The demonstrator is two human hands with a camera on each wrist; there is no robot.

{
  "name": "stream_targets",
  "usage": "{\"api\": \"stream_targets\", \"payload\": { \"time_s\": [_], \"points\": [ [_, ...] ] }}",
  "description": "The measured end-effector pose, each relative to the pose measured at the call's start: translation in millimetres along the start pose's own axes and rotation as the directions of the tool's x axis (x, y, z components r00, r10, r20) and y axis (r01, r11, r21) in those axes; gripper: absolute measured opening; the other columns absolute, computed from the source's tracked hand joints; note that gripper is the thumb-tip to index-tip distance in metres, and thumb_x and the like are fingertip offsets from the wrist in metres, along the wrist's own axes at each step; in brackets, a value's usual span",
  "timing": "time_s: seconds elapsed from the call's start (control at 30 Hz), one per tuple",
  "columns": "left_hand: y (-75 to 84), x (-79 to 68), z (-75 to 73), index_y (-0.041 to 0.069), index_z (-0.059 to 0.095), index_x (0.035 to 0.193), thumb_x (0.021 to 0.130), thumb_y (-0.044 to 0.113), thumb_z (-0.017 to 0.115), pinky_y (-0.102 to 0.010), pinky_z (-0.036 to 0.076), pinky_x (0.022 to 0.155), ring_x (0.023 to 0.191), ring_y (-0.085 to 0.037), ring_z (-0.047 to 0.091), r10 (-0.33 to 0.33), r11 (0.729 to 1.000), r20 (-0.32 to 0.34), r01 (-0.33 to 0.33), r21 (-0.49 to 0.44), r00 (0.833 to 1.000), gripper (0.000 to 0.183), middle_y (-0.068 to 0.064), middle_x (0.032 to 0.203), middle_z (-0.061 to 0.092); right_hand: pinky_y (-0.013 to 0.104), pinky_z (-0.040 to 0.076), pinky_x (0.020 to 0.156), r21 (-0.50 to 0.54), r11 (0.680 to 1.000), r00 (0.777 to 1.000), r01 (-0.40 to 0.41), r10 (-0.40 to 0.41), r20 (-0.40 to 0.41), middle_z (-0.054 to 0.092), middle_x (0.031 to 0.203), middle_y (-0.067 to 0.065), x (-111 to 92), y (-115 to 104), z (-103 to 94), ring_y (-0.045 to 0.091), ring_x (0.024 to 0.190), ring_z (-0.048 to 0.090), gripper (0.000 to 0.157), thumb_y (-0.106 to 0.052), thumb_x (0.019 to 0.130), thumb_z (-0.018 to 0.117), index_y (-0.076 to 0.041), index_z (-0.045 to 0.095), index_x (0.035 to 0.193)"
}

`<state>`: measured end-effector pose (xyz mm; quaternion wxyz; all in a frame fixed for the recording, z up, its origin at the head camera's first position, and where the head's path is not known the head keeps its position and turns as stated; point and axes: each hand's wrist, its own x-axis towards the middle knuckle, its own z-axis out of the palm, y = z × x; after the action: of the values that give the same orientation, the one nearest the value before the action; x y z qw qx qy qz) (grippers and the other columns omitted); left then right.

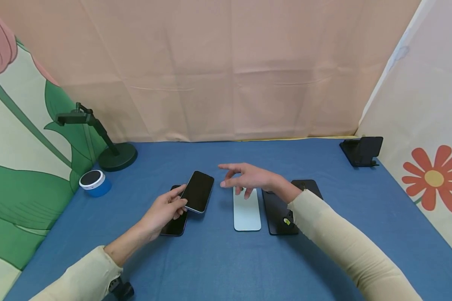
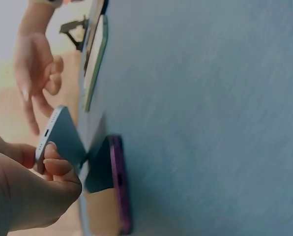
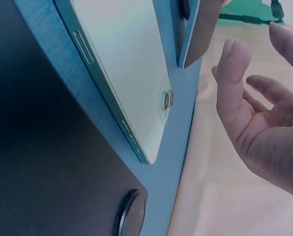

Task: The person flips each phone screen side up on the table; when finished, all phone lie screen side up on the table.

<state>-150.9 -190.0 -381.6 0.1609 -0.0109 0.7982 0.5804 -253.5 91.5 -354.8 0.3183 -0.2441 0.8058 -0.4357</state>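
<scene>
Currently, the left hand (image 1: 168, 207) pinches a dark-screened phone (image 1: 199, 192) by its lower left edge, thumb on the near side. That phone is tilted, its port end raised, just beside and partly over a second phone (image 1: 176, 226) (purple-edged in the left wrist view) lying on the blue cloth (image 1: 211, 267). Whether the held phone's far end touches anything, I cannot tell. The right hand (image 1: 250, 175) is free and loose, index finger extended and the others partly bent, above the camera end of a pale phone (image 1: 247, 215). Just right of that lies a black phone (image 1: 278, 213), partly hidden by the right forearm. At the back left stand a round-based black stand (image 1: 118, 156) and a blue-and-white round object (image 1: 95, 183); a small black holder (image 1: 361, 151) sits back right.
</scene>
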Motion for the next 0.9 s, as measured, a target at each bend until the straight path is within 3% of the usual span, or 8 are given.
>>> {"api": "stream_targets", "payload": {
  "time_s": [0.13,0.27,0.57,0.9],
  "points": [
    [-4.2,-2.9,4.1,0.018,0.020,0.161,0.105,0.017,0.050,-0.025,0.040,0.071,0.090,-0.018,0.051,-0.050,0.987,0.043,0.056,-0.149,0.998,0.064,-0.002,0.092,0.045,0.048,0.059,0.067,0.020,1.000,1.000,-0.008,0.008,-0.009,0.053,0.141,0.004,4,1,4.0,0.045,0.093,0.064,0.075,-0.040,0.095,0.068,-0.035,0.028,0.158],
    [-5.0,-5.7,8.6,0.023,0.018,0.162,0.105,0.020,0.052,-0.024,0.037,0.069,0.092,-0.017,0.050,-0.042,0.977,0.065,0.055,-0.208,0.997,0.066,0.000,0.093,0.042,0.044,0.059,0.065,0.045,0.999,0.999,-0.020,0.021,-0.024,0.053,0.140,0.005,9,0,9.8,0.042,0.094,0.066,0.079,-0.040,0.096,0.067,-0.031,0.023,0.160],
    [-2.1,-9.3,14.8,0.031,0.019,0.161,0.103,0.023,0.057,-0.024,0.039,0.069,0.091,-0.020,0.051,-0.042,0.982,0.048,0.050,-0.183,0.998,0.070,0.001,0.088,0.047,0.036,0.058,0.061,0.153,0.988,0.995,0.007,0.008,-0.098,0.055,0.140,0.008,14,1,19.0,0.041,0.099,0.066,0.079,-0.036,0.097,0.067,-0.026,0.023,0.161],
    [-4.0,-10.0,19.4,0.032,0.016,0.161,0.103,0.022,0.058,-0.026,0.041,0.071,0.092,-0.021,0.049,0.000,0.979,0.093,0.019,-0.203,0.996,0.073,0.003,0.083,0.046,0.038,0.059,0.064,0.212,0.977,0.992,0.029,-0.002,-0.123,0.054,0.140,0.010,15,8,20.8,0.044,0.102,0.063,0.069,-0.029,0.098,0.064,-0.021,0.031,0.158]
  ]
}}
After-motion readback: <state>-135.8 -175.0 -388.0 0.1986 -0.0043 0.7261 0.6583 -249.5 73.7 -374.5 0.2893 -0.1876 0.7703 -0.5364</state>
